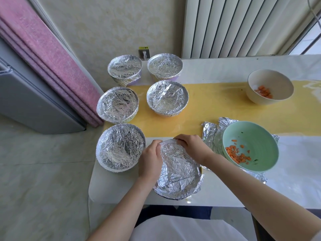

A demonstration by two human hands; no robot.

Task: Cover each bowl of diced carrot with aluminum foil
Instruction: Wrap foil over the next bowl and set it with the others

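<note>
A bowl under crinkled foil (178,169) sits at the table's near edge. My left hand (150,158) grips the foil at its left rim, and my right hand (192,146) pinches the foil at the far rim. Several foil-covered bowls stand to the left, the nearest (120,147) beside my left hand. An uncovered green bowl (257,136) of diced carrot sits on loose foil sheets (211,132) at the right. An uncovered white bowl (278,80) with carrot stands further back on the right.
The white table (217,192) carries a yellow runner (217,105). A pink curtain (43,54) and a grey appliance (31,105) stand left of the table. A radiator (234,26) lines the wall behind.
</note>
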